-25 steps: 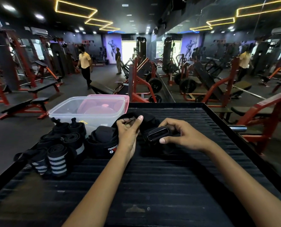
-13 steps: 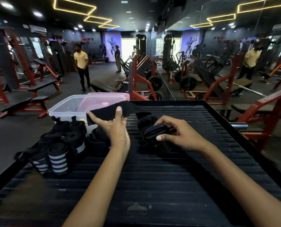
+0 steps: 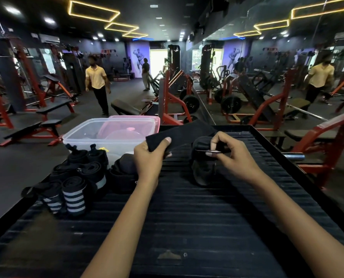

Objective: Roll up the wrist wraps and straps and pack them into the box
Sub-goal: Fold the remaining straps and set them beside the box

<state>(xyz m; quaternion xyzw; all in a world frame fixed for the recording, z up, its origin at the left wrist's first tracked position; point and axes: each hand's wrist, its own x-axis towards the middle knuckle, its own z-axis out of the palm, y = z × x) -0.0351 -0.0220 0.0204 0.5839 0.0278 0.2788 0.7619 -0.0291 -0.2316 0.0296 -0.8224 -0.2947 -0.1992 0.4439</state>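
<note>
Head view looks forward-down, near the hands (image 3: pixel 189 155).

Strap unrolled, rolls waiting, box open at far-left edge

Black strap (image 3: pixel 179 133) stretched flat above the ribbed platform (image 3: pixel 187 217); rolled wrist wraps (image 3: pixel 74 195), some white-striped, clustered along left edge; clear box (image 3: pixel 107 135) behind them, pink lid (image 3: pixel 135 129) inside.

Between the left grip (image 3: pixel 149 155) and right grip (image 3: pixel 230 155) runs a strap (image 3: pixel 184 132) of matt black cloth — slightly fuzzy. Beyond the left grip, the box (image 3: pixel 99 135) is clear, glossy plastic. Under both grips the table (image 3: pixel 207 227) is dark, ribbed, dull — scuffed in spots.
</note>
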